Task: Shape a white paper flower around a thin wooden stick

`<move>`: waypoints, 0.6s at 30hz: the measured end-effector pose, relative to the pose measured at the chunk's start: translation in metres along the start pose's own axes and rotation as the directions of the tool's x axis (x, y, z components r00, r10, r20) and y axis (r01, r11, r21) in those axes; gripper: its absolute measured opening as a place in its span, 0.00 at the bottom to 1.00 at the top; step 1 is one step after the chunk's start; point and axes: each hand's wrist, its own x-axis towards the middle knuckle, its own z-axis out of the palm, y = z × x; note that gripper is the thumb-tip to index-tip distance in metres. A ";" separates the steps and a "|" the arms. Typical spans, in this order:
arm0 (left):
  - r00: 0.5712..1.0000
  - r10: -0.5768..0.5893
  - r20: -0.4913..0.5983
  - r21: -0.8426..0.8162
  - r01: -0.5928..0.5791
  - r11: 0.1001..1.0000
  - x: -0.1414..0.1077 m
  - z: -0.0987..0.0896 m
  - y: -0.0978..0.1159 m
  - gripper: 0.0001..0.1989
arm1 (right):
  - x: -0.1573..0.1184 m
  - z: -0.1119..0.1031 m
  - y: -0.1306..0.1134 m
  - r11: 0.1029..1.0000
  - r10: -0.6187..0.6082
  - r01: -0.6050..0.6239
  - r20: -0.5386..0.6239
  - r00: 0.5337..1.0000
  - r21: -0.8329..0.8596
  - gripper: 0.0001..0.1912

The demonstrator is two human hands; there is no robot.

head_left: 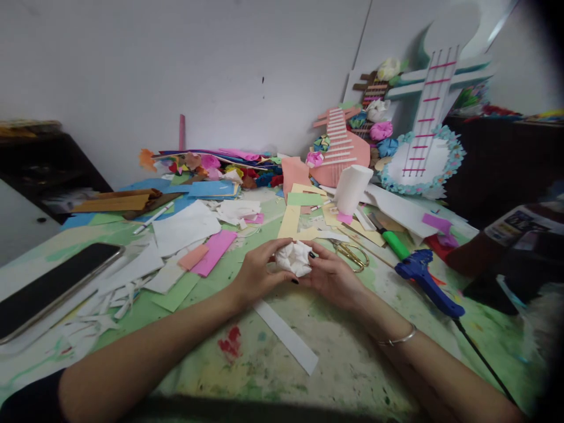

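Observation:
A small crumpled white paper flower (294, 258) is held between both hands above the middle of the table. My left hand (259, 270) grips its left side, thumb below and fingers above. My right hand (332, 273) pinches its right side, with dark-nailed fingers against the paper. Beneath the hands a white paper strip (288, 339) lies slanting on the paint-stained table (247, 382). Gold-handled scissors (352, 254) rest just beyond my right hand.
A blue glue gun (429, 282) and green-handled knife (393, 242) lie right. Paper scraps (187, 226) and a phone (57, 288) are left. Behind stand a white roll (352, 189), a pink paper guitar (341, 147) and a white one (423, 155).

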 end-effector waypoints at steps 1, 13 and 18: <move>1.000 0.011 -0.004 0.012 -0.011 1.000 0.000 0.000 0.000 0.28 | 0.000 -0.001 0.001 1.000 -0.005 0.005 -0.008 1.000 -0.027 0.19; 0.993 0.115 -0.027 0.182 -0.108 0.977 0.004 -0.003 -0.001 0.28 | 0.001 -0.003 -0.001 0.973 -0.060 0.025 -0.145 0.988 -0.229 0.15; 0.998 0.047 -0.039 0.156 -0.041 0.987 0.004 -0.003 -0.003 0.27 | -0.001 0.000 -0.005 0.928 -0.105 0.091 -0.020 0.994 -0.362 0.28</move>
